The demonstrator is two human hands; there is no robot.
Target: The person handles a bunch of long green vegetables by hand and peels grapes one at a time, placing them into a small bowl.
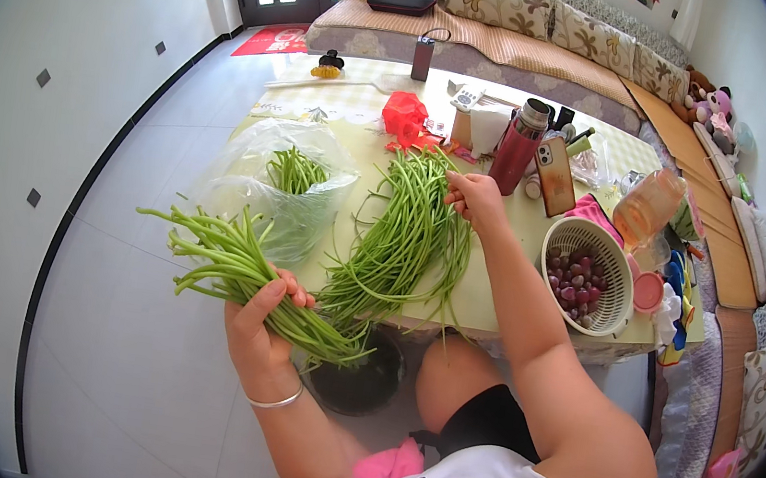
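The person's hands are apart. At the lower left of centre, the left hand (266,330) is closed around a bunch of green stems (223,260), held just off the near edge of the tabletop (368,145). The right hand (480,201), near the centre, has its fingertips at the upper right side of a loose pile of stems (403,237); whether they grip one cannot be told. Left of the pile, a clear plastic bag (230,166) contains more stems. Right of the right forearm sits a pale basket (625,285) of dark grapes (575,286), with a red thermos (517,150) and a phone (557,177) farther up.
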